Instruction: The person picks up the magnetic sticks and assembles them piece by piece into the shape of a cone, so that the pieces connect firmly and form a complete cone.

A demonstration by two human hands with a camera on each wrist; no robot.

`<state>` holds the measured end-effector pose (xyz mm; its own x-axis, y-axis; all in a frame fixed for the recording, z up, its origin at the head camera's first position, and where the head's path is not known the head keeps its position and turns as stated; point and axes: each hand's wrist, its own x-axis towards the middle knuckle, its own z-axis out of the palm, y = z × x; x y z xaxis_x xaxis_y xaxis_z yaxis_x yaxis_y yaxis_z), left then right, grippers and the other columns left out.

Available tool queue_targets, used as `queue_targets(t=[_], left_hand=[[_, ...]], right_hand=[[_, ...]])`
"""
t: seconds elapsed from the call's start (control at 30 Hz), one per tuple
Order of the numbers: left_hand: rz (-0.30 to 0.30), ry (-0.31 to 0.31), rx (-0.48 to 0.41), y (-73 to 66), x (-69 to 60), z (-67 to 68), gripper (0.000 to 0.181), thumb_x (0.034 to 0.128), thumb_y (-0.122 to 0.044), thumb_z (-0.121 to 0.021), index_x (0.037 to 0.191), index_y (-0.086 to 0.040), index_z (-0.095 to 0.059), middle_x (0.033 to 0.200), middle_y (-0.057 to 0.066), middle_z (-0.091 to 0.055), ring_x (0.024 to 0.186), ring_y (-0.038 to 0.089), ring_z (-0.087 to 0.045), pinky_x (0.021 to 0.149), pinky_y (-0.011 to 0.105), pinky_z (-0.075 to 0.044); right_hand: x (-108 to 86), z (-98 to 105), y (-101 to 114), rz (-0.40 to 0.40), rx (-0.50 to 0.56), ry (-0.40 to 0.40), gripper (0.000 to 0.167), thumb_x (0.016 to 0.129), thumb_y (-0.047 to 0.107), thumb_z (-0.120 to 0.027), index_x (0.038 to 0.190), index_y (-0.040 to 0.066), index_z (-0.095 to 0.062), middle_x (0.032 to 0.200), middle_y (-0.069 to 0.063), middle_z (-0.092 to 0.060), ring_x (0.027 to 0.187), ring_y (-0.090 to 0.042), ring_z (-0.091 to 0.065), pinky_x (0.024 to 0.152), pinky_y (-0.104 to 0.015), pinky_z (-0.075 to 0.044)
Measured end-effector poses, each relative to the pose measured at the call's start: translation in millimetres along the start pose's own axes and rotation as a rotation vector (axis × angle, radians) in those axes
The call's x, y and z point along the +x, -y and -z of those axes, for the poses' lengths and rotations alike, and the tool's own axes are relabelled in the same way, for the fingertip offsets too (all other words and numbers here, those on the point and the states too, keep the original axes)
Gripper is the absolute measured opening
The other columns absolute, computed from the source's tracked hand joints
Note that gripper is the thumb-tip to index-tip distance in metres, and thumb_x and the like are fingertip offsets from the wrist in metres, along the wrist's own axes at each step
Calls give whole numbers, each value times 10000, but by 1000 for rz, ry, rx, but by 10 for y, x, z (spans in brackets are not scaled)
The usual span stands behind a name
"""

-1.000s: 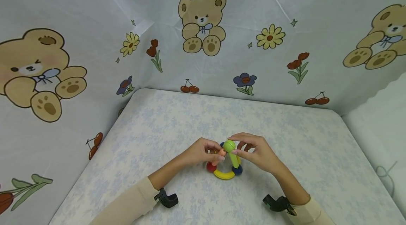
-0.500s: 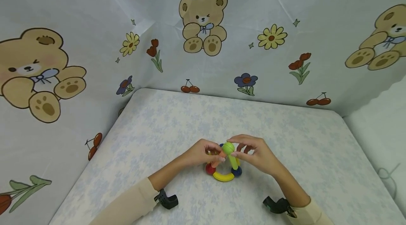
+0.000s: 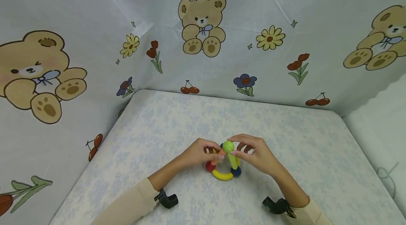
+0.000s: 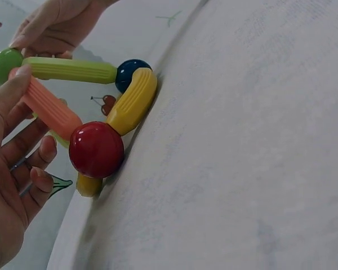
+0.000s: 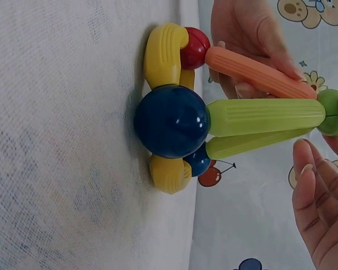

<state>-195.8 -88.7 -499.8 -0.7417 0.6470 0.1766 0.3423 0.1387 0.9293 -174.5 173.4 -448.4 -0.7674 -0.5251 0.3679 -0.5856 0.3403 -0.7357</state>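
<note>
A small pyramid of balls and ribbed sticks stands on the table between the hands. Its base joins yellow curved sticks (image 4: 132,104), a red ball (image 4: 96,149) and two blue balls (image 5: 172,121). Two lime straight sticks (image 5: 265,117) rise from the blue balls to a green ball (image 3: 228,146) at the top. An orange stick (image 4: 50,107) slants up from the red ball, its upper end against the green ball. My left hand (image 3: 201,152) pinches the orange stick near that end. My right hand (image 3: 255,151) holds the green ball between thumb and fingertips.
The table (image 3: 177,116) wears a pale blue-patterned cover. Behind it and to the left hangs a bear-print cloth (image 3: 222,77). A black wrist camera (image 3: 168,200) sits on the left wrist, another camera (image 3: 275,205) on the right. A thin cord (image 3: 388,175) lies beyond the right edge.
The orange stick's upper end has come closer to the green ball and now meets it. The ball has shifted very slightly left. Both hands keep their grips and barely move.
</note>
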Motion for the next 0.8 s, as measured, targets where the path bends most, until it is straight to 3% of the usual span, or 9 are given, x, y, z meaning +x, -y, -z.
queue_targets(t=[0.13, 0.33, 0.5, 0.63, 0.8], left_hand=[[-1, -19, 7, -1, 16, 15, 115, 960, -297, -732, 1054, -258, -785, 781, 24, -717, 692, 179, -580, 585, 259, -470], [11, -45, 33, 11, 52, 6, 137, 954, -333, -736, 1080, -309, -784, 945, -95, -750, 781, 160, -610, 611, 268, -499], [20, -53, 64, 32, 60, 56, 177, 952, -363, -733, 1106, -294, -785, 1021, -122, -742, 799, 167, -624, 593, 281, -511], [44, -102, 109, 72, 55, 210, 248, 989, -396, -670, 1137, -232, -783, 1033, -114, -739, 811, 240, -633, 611, 303, -521], [86, -209, 155, 144, -2, 544, 286, 1030, -398, -598, 1131, -204, -781, 971, -83, -743, 755, 363, -616, 602, 326, -511]], right_hand=[[0, -4, 7, -2, -23, -26, 358, 910, 134, -781, 1252, 213, -711, 1193, 46, -703, 826, -119, -657, 649, -300, -558], [-10, -11, -12, 11, -29, -63, 365, 908, 102, -777, 1256, 189, -710, 1172, 25, -715, 821, -124, -661, 636, -290, -552], [-22, -4, -35, 2, -32, -66, 379, 919, 106, -765, 1286, 171, -693, 1183, -5, -717, 836, -120, -673, 654, -293, -559], [-62, 88, -64, -57, -41, -95, 383, 952, 115, -729, 1321, 199, -668, 1181, -13, -714, 840, -134, -692, 676, -298, -562], [-141, 310, -146, -141, -81, -136, 337, 996, 122, -672, 1318, 221, -665, 1164, -36, -718, 798, -167, -686, 661, -285, -553]])
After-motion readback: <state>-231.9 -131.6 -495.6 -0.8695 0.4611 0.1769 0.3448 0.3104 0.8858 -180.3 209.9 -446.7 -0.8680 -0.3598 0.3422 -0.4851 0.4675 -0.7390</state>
